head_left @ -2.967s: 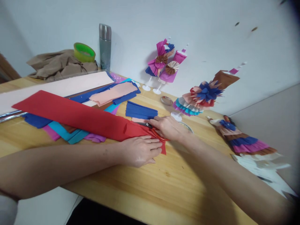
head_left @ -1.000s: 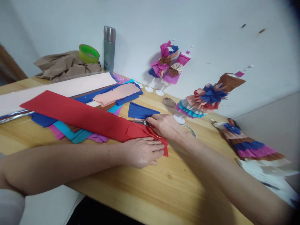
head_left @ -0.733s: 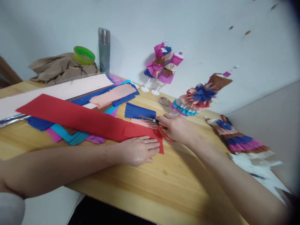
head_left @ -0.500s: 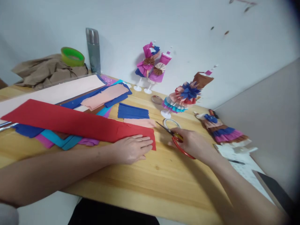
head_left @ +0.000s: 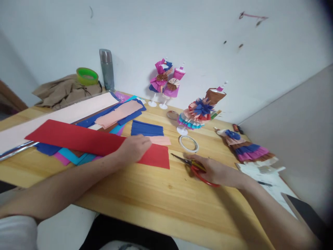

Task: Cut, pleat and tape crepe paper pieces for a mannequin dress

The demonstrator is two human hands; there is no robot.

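Note:
Across the wooden table lies a long strip of red crepe paper [head_left: 85, 137], its right end flat on the bare wood. My left hand [head_left: 135, 147] rests over this strip with fingers curled together at its far edge; the fingertips are partly hidden. My right hand [head_left: 210, 170] grips a pair of red-handled scissors [head_left: 184, 160], blades pointing left, just right of the strip's end. A pleated blue paper piece [head_left: 147, 128] and a peach paper piece [head_left: 161, 140] lie right behind the red strip. A roll of white tape [head_left: 189, 143] is behind the scissors.
Several coloured paper sheets [head_left: 117, 113] are layered at left. Behind them are brown cloth [head_left: 62, 92], a green tape roll [head_left: 87, 76] and a bottle [head_left: 107, 69]. Small dress forms [head_left: 201, 111] in paper dresses stand at the back; another paper dress [head_left: 244, 147] lies right.
My left hand has gone from lying flat near the red strip's right end to curled fingers farther left. The scissors have moved slightly toward me, off the white tape roll. The view has shifted.

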